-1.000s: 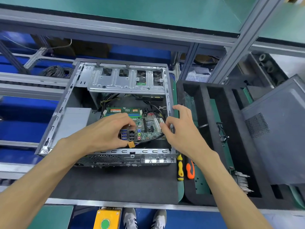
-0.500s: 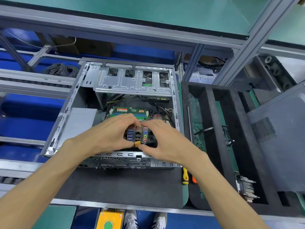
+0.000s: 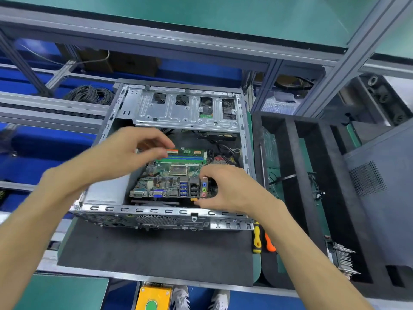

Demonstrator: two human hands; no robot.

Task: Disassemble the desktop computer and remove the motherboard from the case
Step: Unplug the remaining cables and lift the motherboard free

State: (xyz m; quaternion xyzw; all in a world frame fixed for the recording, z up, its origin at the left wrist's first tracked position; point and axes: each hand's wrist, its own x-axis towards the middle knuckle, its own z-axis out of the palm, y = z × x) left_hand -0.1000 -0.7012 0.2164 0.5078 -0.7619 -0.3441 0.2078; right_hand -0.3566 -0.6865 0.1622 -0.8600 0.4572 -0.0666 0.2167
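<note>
Cables (image 3: 90, 95) lie coiled on the far left, behind the case (image 3: 156, 211), which sits open on a black mat (image 3: 156, 253). Left hand (image 3: 125, 153) hangs blurred over the board's far left corner, fingers loosely curled; whether they hold anything cannot be told. Motherboard (image 3: 169, 177) sits tilted inside the case. Right hand (image 3: 225, 186) pinches its near right corner by the audio jacks (image 3: 203, 189). Two screwdrivers (image 3: 257, 240) lie just right of the case, beside a black foam tray (image 3: 290, 175).

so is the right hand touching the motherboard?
Touching. The head view shows the right hand with thumb and fingers pinching the motherboard at its audio-jack corner, inside the case.
</note>
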